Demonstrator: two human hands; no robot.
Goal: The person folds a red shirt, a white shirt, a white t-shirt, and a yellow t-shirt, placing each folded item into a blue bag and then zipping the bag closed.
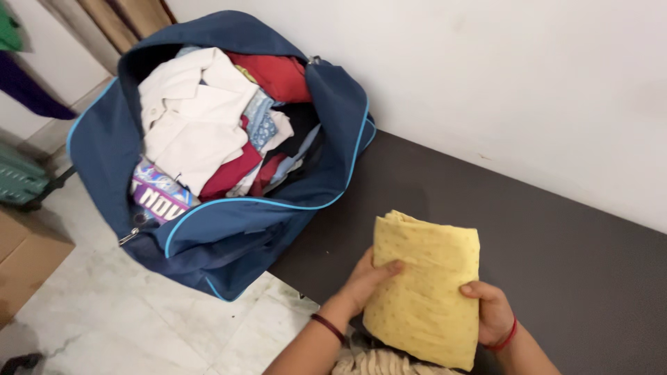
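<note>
Both hands (365,278) (492,309) grip a folded yellow cloth (425,288) beside the open blue bag (229,222).

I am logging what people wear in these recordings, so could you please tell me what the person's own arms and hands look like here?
Both forearms are bare, with no sleeves in view. The left hand has a thin dark band around its wrist. The right hand has a thin red band around its wrist. No gloves show, and I cannot make out any rings.
</note>
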